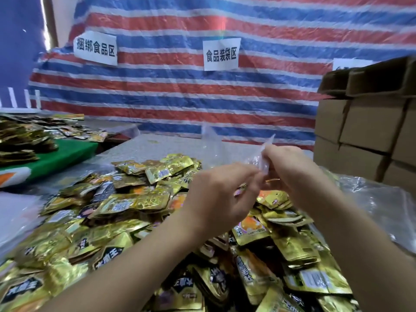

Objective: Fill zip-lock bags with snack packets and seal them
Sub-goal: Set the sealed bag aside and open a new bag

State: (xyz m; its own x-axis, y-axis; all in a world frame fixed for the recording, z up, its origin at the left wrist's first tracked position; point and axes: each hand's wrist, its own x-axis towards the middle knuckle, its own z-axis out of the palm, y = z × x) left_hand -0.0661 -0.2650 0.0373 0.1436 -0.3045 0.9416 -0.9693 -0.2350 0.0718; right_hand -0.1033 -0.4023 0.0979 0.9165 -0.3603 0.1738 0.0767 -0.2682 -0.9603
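At left and across the lower frame, gold snack packets [126, 206] lie heaped on the table [144, 145]. Centre frame, the left hand [221, 197] pinches one edge of a clear zip-lock bag [262, 162], with a small packet seemingly tucked among its curled fingers [252, 176]. Just right of it, the right hand [292, 167] pinches the opposite edge of the bag mouth, fingers pressed on the film. Further right, more clear bags [371, 199] lie flat before stacked cardboard boxes [364, 129]. Likely risk: the thin, slippery film may slip from either pinch, so the mouth stays closed and the packet drops back onto the heap.
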